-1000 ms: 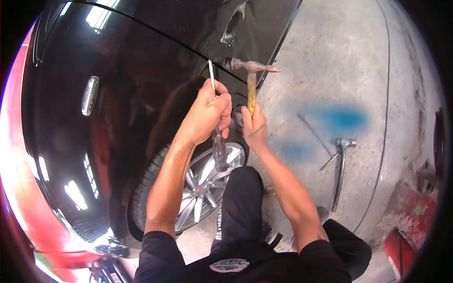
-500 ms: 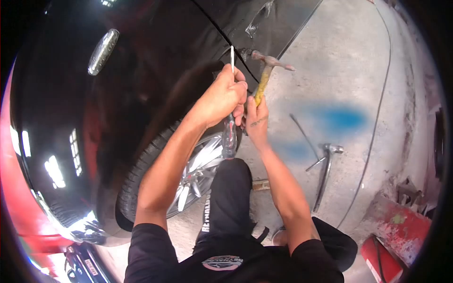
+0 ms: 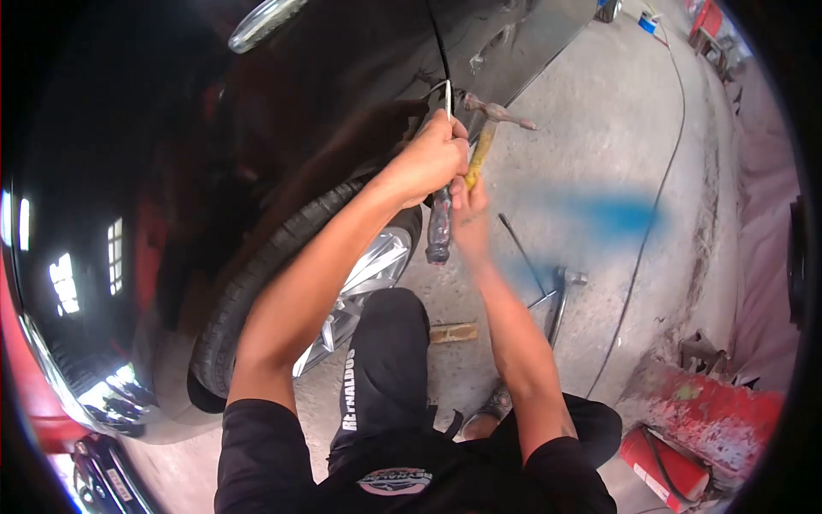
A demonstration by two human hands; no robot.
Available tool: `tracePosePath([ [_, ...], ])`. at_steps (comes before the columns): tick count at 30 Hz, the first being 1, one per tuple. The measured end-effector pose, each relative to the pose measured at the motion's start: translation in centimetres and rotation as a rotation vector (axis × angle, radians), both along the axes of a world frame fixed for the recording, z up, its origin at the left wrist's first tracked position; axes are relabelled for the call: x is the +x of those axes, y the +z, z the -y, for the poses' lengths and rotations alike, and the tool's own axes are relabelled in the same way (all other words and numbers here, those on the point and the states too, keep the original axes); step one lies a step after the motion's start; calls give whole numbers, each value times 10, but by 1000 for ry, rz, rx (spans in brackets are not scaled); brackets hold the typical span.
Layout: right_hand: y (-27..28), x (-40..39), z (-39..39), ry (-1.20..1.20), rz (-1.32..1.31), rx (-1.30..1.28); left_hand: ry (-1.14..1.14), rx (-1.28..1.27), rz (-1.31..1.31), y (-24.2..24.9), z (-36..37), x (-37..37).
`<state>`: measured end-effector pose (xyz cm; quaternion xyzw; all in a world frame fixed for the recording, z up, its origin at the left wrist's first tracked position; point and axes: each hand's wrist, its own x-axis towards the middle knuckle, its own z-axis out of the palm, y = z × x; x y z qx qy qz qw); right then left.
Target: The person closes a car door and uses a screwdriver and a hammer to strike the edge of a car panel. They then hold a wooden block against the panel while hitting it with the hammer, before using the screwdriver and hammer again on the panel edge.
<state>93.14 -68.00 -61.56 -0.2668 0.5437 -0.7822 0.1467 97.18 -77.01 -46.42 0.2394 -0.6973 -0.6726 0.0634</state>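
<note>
My left hand [image 3: 437,154] is closed round the shaft of a screwdriver [image 3: 439,227], whose dark handle hangs below the fist. The pale metal tip points up at the panel seam of a black car [image 3: 342,77], just above the wheel arch. Close beside it, my right hand [image 3: 468,210] grips the yellow handle of a hammer [image 3: 492,112]. The rusty hammer head lies at the lower edge of the car body, right of the screwdriver tip. Whether it touches the panel I cannot tell.
Below the arch is the car's tire [image 3: 257,278] with a silver rim. A wrench-like tool [image 3: 558,300] and a thin bar lie on the concrete floor [image 3: 616,146]. A wooden block [image 3: 454,332] is near my knee. A cable crosses the floor; a red cylinder [image 3: 664,467] lies lower right.
The view has shifted, so the car's side light sits higher. My left hand and the screwdriver appear further right, nearer the hammer. Both hands keep their grips.
</note>
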Motion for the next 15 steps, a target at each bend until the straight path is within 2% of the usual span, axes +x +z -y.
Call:
tracePosePath([
  [2,-3,-13,-23,45,241,313,43,0,-31,-8,-6,2],
  [5,4,-4,-46,-32,218,272,187,-19,-150,-24,-24,5],
  [6,7,-1,-47,-85,239,221,200,-83,-35,-28,-41,11],
  [7,-25,-11,-40,-259,-29,191,148,-192,-45,-60,-54,19],
  [10,-17,-9,-45,-129,124,100,185,-187,-159,-118,-95,51],
  [11,-20,-14,-50,-160,-58,260,194,22,-166,-118,-95,64],
  [12,-11,-10,-54,-164,-59,270,203,234,-167,-118,-93,76],
  [14,25,-3,-58,-57,139,276,212,227,-154,-128,-78,87],
  [15,30,2,-53,-58,133,277,213,288,-121,-132,-72,92],
])
